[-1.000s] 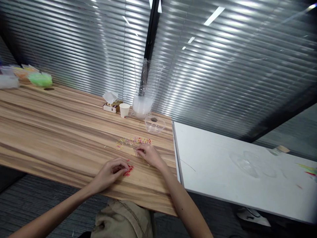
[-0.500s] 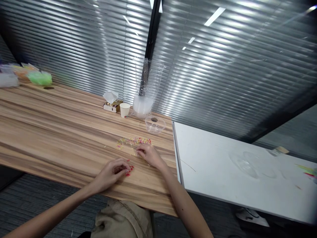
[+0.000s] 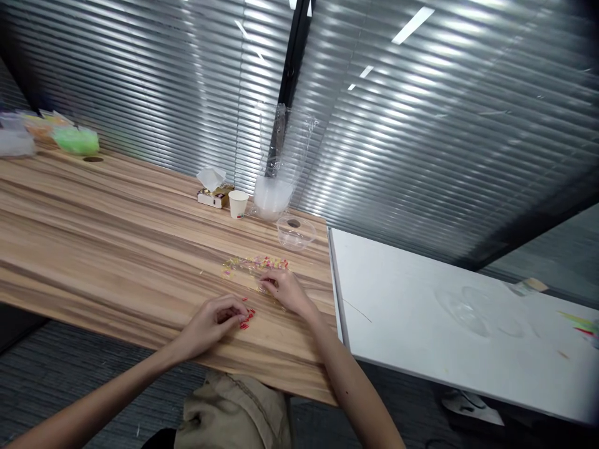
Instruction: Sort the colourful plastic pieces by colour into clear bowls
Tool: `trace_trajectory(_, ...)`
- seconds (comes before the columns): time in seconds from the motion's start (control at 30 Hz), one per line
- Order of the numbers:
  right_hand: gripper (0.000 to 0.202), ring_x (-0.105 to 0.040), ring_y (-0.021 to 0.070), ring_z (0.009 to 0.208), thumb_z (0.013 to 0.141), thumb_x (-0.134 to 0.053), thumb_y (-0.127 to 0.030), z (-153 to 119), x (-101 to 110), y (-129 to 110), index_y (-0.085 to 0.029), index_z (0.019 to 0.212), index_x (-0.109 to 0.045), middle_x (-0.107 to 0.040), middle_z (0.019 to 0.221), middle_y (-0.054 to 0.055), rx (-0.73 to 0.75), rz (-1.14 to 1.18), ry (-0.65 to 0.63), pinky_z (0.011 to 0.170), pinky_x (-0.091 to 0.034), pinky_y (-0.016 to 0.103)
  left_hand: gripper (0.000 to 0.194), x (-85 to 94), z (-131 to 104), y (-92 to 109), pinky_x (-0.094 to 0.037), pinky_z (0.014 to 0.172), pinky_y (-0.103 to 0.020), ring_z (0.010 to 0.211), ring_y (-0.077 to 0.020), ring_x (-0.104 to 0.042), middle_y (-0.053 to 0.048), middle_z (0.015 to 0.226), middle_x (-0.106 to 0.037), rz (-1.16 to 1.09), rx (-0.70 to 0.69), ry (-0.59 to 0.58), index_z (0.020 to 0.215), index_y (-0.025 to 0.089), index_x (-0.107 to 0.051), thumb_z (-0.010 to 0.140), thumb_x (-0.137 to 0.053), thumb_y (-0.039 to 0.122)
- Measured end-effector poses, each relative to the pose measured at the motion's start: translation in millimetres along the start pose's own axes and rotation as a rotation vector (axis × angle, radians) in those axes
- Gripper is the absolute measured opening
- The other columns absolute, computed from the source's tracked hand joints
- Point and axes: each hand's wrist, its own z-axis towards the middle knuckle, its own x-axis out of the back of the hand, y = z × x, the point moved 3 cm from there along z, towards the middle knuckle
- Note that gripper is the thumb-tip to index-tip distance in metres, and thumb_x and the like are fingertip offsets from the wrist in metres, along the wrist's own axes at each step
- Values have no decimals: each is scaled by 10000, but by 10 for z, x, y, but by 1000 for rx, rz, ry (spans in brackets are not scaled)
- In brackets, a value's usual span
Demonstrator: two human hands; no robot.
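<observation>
Several small red pieces [image 3: 249, 317] lie in a little group on the wooden table. My left hand [image 3: 219, 321] rests at their left edge, thumb and fingertips curled together. Whatever is between those fingers, if anything, is too small to name. Farther back lies a loose spread of tiny yellow, pink and red pieces [image 3: 255, 264]. At its near right edge is my right hand [image 3: 283, 289], fingers bent and pinched close to the table top. Its fingertips touch or hover just above a few yellowish bits; what they hold cannot be made out.
Behind the spread stand a clear plastic bowl [image 3: 296, 233], a bag of white bowls [image 3: 272, 197], a paper cup [image 3: 238, 204] and a tissue box [image 3: 214, 192]. Coloured bags [image 3: 75, 141] sit at the far left. A white table [image 3: 402, 293] adjoins on the right, with clear lids [image 3: 463, 312].
The camera view has shifted slightly. Both hands stay in nearly the same places, the left by the red pieces and the right by the mixed spread.
</observation>
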Motion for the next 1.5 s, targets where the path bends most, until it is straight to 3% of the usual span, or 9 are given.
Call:
trace_trajectory(0.33, 159, -653, 150, 841, 858, -606, -77, 8, -7, 1, -174, 906, -721, -716, 908, 33, 7, 3, 21, 796, -469, 229, 238, 19, 15, 19, -487, 722, -245, 773, -177, -609, -55, 820, -671, -22, -19, 44, 790, 174, -682, 837, -574, 380)
trace_trajectory(0.7, 147, -644, 157, 775, 869, -605, -151, 5, 145, 11, -192, 954, -717, -711, 891, 42, -52, 24, 226, 754, -484, 248, 226, 53, 17, -23, -500, 720, -252, 757, -178, -606, -55, 793, -673, -33, -9, 75, 773, 174, -670, 821, -584, 378)
trace_trajectory(0.93, 124, -651, 157, 746, 850, -632, -174, -3, 203, 13, -203, 914, -734, -721, 901, 30, -90, 94, 283, 756, -505, 255, 220, 61, 0, -64, -512, 751, -271, 810, -194, -624, -67, 826, -679, -65, 16, 89, 802, 161, -657, 812, -600, 373)
trace_trajectory(1.17, 114, -678, 174, 849, 856, -632, -202, -51, 223, -25, -210, 897, -738, -724, 931, 21, -124, 265, 353, 779, -532, 260, 243, 95, 12, -105, -527, 748, -282, 789, -197, -636, -59, 812, -685, -123, 24, 181, 787, 166, -658, 777, -647, 409)
trace_trajectory(1.5, 157, -684, 166, 760, 841, -641, -307, -58, 175, 27, -184, 841, -737, -728, 856, 32, -49, 332, 436, 685, -553, 244, 313, 99, 14, -18, -531, 691, -289, 736, -212, -644, -54, 724, -685, -186, 94, 264, 708, 163, -658, 684, -707, 471)
